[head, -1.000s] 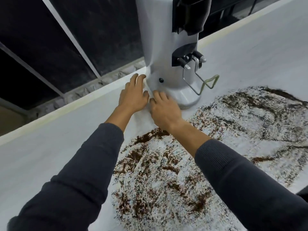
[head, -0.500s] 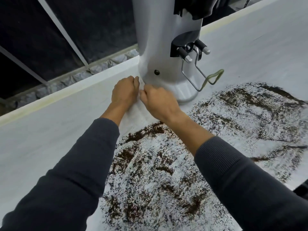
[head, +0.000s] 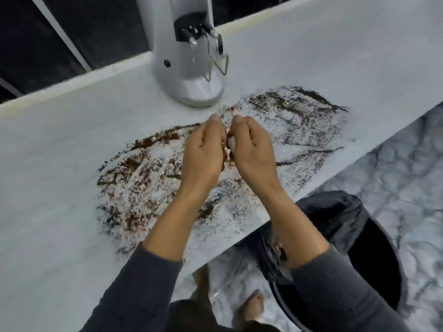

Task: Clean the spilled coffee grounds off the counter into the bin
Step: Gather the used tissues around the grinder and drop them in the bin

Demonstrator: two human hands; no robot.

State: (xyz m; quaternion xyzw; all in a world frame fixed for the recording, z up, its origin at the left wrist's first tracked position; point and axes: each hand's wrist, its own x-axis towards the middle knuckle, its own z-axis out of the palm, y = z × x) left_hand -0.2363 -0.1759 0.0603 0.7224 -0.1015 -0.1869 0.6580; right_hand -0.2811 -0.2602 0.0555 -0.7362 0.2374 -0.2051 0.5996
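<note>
- While our left hand (head: 203, 154) & right hand (head: 251, 152) cup together, pinching a whitish wad, grounds (head: 148, 178) cover desk (head: 60, 152).
- Risk: sweeping wide of bin (head: 374, 255), grounds hit floor.

Both arms wear long dark grey sleeves of a fine ribbed knit; the left sleeve (head: 134, 291) and the right sleeve (head: 335, 293) are each pushed up so their cuffs sit partway along the forearm, leaving the wrists, the left hand (head: 203, 154) and the right hand (head: 251, 152) bare. Neither hand shows a glove or watch; lower down are dark trousers (head: 191, 315) and bare feet (head: 250, 305).
</note>
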